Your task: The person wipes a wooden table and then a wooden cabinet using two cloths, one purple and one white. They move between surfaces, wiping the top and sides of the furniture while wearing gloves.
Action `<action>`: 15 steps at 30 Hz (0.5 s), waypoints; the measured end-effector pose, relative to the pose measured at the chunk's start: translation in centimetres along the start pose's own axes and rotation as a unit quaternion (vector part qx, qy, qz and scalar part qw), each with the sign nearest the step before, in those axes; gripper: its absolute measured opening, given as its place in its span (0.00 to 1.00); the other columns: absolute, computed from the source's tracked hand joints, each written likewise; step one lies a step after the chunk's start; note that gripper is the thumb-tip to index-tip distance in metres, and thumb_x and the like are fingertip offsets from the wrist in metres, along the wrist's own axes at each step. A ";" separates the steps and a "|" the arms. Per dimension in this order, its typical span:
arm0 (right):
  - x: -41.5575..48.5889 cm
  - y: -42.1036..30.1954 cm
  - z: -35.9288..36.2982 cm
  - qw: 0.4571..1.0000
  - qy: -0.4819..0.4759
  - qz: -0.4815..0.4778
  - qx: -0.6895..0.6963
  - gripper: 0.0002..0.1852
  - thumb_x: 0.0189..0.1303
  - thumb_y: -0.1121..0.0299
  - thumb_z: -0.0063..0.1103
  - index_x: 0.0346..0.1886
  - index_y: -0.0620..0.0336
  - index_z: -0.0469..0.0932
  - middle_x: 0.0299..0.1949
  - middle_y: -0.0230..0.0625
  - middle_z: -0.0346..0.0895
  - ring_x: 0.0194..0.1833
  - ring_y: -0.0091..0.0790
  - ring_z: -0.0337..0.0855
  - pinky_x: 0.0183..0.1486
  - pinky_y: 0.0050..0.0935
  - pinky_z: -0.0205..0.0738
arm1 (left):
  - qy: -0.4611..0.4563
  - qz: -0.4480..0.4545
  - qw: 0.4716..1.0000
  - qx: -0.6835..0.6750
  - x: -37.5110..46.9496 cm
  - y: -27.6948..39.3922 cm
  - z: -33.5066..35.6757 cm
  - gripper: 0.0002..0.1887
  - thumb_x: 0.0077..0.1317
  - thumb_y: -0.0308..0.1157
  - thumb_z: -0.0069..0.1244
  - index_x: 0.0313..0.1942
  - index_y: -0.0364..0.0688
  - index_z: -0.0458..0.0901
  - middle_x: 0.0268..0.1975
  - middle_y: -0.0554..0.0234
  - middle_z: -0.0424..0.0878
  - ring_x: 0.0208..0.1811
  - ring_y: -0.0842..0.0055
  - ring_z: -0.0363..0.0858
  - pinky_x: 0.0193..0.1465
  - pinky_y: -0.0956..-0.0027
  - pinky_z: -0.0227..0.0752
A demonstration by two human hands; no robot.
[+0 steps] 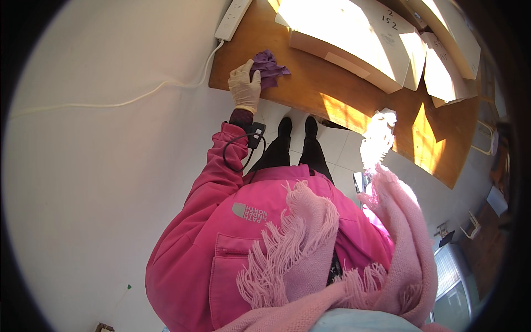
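Note:
My left hand (245, 86), in a pale thin glove, rests at the left end of a wooden table (307, 91), its fingers and thumb on a crumpled purple cloth (268, 68). A black device with a cable (256, 135) is strapped at that wrist. Over the table's front edge, farther right, is my gloved right hand (378, 135), washed out by sunlight; its fingers cannot be made out clearly, nor whether it holds anything.
A large white cardboard box (352, 37) lies behind the hands, with more boxes (446, 68) at the right. A white power strip (233, 18) is at the table's left edge, its cable (166, 84) running along the wall. A chair frame (485, 139) stands beyond the right end.

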State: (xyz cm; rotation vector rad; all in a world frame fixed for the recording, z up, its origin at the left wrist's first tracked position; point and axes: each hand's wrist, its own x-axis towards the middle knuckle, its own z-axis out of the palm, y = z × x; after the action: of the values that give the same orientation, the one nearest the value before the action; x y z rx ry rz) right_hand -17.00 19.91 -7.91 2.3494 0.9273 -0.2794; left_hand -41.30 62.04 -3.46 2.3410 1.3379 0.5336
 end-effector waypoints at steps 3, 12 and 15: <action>0.0 -0.3 -2.4 1.000 -0.010 0.004 -0.005 0.47 0.61 0.47 0.62 0.82 0.51 0.58 0.78 0.43 0.58 0.80 0.50 0.52 0.83 0.58 0.40 | 0.000 0.139 0.984 0.112 -0.9 2.4 0.9 0.25 0.66 0.42 0.64 0.62 0.47 0.84 0.55 0.63 0.85 0.59 0.62 0.79 0.64 0.55 0.70; -0.2 -0.2 -2.9 0.999 0.035 0.000 0.015 0.48 0.59 0.47 0.64 0.81 0.55 0.59 0.75 0.44 0.60 0.77 0.48 0.55 0.82 0.56 0.45 | -0.052 0.160 0.973 0.156 -0.6 1.6 3.0 0.34 0.65 0.44 0.62 0.71 0.48 0.76 0.67 0.62 0.78 0.67 0.62 0.73 0.72 0.53 0.64; 0.1 -0.3 -2.1 1.000 0.002 0.005 -0.005 0.48 0.59 0.46 0.64 0.81 0.54 0.59 0.76 0.44 0.59 0.77 0.49 0.55 0.82 0.56 0.45 | -0.075 0.161 0.971 0.158 -0.2 0.7 2.9 0.34 0.66 0.42 0.62 0.73 0.49 0.74 0.70 0.62 0.77 0.69 0.62 0.72 0.72 0.53 0.64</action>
State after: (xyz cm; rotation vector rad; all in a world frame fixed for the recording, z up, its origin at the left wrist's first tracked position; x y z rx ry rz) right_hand -17.13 21.41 -6.39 2.3462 0.9177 -0.2658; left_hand -39.38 61.10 -5.60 2.8208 1.0421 0.2358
